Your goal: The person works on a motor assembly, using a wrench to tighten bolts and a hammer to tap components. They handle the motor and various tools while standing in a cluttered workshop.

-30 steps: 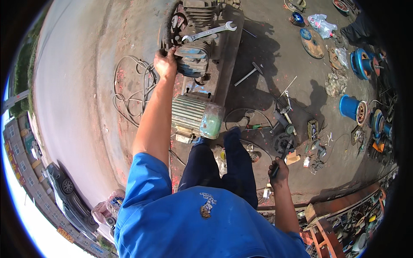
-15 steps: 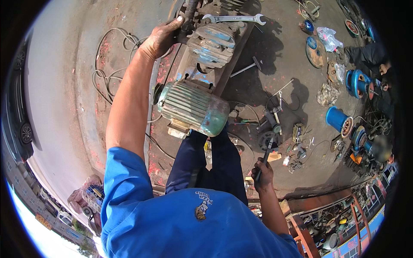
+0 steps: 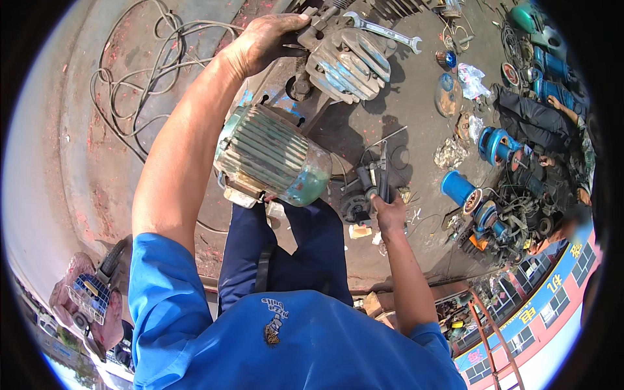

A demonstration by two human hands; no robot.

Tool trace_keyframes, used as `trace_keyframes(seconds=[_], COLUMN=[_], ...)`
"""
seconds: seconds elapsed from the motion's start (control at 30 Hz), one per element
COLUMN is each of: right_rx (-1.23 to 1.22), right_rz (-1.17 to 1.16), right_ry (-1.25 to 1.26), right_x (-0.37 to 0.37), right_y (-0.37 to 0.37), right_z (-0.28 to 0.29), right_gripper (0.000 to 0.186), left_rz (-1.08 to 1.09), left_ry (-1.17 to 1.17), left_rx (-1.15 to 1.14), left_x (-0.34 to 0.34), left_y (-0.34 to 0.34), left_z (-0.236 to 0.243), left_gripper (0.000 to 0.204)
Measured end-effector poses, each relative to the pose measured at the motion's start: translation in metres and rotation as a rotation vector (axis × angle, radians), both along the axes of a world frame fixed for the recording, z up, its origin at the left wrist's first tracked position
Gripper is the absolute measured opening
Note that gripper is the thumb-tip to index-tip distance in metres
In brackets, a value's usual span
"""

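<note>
My left hand (image 3: 263,44) is closed at a dark metal fitting (image 3: 320,25) on the left side of a ribbed grey casting with worn blue paint (image 3: 350,64). An open-ended wrench (image 3: 383,31) lies across the top of that casting. Just nearer to me sits a green ribbed electric motor (image 3: 270,151), above my knees. To the motor's right, my right hand (image 3: 390,211) is wrapped round a dark-handled metal tool (image 3: 383,170) with a narrow silver end pointing away from me. Its exact kind is unclear. Dark round machine parts (image 3: 355,207) lie on the ground beside this hand.
A long loose cable (image 3: 151,81) coils over the ground at left. On the right, blue motor housings (image 3: 460,190), plastic bags (image 3: 472,80) and scattered parts cover the ground near another person (image 3: 536,120). A red metal frame (image 3: 497,338) stands at lower right.
My right hand has moved forward with the tool, beside the dark parts on the ground. My left hand remains at the fitting. The whole view has shifted, showing more of the right side.
</note>
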State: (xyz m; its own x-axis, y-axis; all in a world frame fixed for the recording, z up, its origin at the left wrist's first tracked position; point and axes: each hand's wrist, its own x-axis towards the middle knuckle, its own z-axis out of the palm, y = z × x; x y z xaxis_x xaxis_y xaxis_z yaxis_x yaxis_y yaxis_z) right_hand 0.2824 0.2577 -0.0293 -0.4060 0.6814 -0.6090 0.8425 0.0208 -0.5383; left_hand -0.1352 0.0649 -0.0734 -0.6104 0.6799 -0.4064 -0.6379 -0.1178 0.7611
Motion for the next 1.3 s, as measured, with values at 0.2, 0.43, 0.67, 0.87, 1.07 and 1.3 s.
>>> trace_keyframes(seconds=[0.2,0.43,0.67,0.87,1.07,1.3], right_rx=[0.308,0.069,-0.106,0.012,0.005,0.032], right_rz=[0.315,0.327,0.459,0.705,0.475,0.088], right_ry=[-0.358,-0.503,-0.313,-0.471,-0.454,-0.488], right_x=[-0.013,-0.005,-0.009,-0.027,0.033,0.162], right_y=[0.072,0.121,0.176,0.25,0.284,0.273], right_z=[-0.049,-0.085,-0.082,-0.039,-0.006,0.059], right_gripper=[0.038,0.046,0.045,0.055,0.064,0.06], left_rz=[0.129,0.247,0.319,0.485,0.497,0.28], left_ry=[0.116,0.288,-0.358,-0.004,-0.173,-0.04], left_rx=[-0.005,-0.29,0.128,0.053,0.151,0.194], left_x=[0.022,0.031,0.022,0.039,0.039,0.056], left_y=[0.018,0.038,0.04,0.05,0.051,0.081], left_z=[0.012,0.018,-0.005,0.0,-0.022,0.024], left_gripper=[0.047,0.05,0.047,0.03,0.051,0.068])
